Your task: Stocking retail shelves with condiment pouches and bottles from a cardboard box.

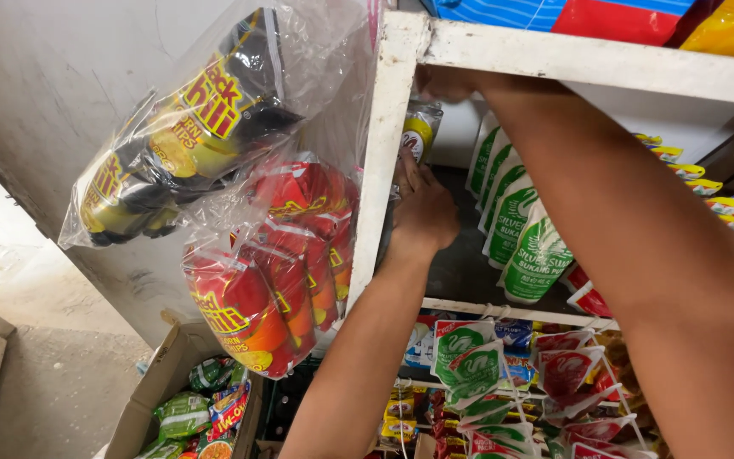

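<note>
A right forearm crosses close to the lens, the right hand (445,82) clenched under the shelf rail (605,61). The left hand (422,212) grasps a small, light, crinkly sachet (419,129) hanging beside the white post (381,153); best pinched by its stiff top seam.

Snack bags in clear plastic (248,195); green-white pouches (520,229); cardboard box (150,391).

Small yellow-labelled sachet (419,129), hanging beside white post
</note>
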